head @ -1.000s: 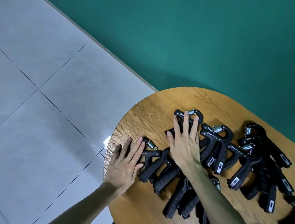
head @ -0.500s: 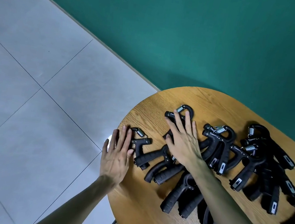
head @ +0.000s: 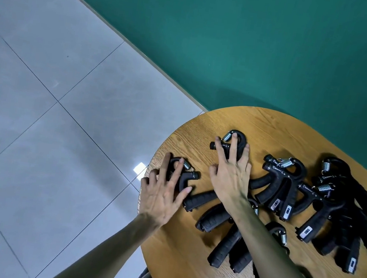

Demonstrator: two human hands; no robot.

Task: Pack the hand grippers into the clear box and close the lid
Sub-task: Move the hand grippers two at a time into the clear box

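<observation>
Two hands lie flat with fingers spread on black hand grippers at the round wooden worktop's (head: pixel 183 263) left edge. The left hand (head: pixel 160 194) covers the nearest gripper (head: pixel 184 179); the right hand (head: pixel 229 176) presses another (head: pixel 239 139) farther back. More grippers (head: pixel 324 205) crowd the right side, before a green wall (head: pixel 262 43).

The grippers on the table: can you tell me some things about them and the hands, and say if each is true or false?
1. The grippers are black with metal springs. True.
2. The left hand rests on a gripper at the table edge. True.
3. A clear box sits on the table. False: no box is in view.
4. The right hand is up in the air. False: it lies flat on a gripper.
5. The wall is red. False: it is green.
</observation>
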